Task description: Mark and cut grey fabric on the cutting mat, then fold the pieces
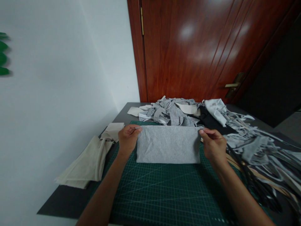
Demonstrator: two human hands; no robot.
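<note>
A grey piece of fabric (168, 145), rectangular and apparently folded, is stretched between my two hands above the green cutting mat (162, 191). My left hand (128, 138) pinches its upper left corner between thumb and fingers. At the upper right corner, my right hand (213, 142) grips it the same way. The top edge runs straight and taut, while the lower part hangs with light creases on the left. Whether its bottom edge touches the mat I cannot tell.
Folded beige cloth (90, 163) lies on the left. Grey fabric scraps (172, 111) are heaped at the back, by a wooden door (183, 50). Black-handled scissors (261, 188) rest at the right, near tangled fabric strips (256, 150). A white wall (70, 62) borders the table's left.
</note>
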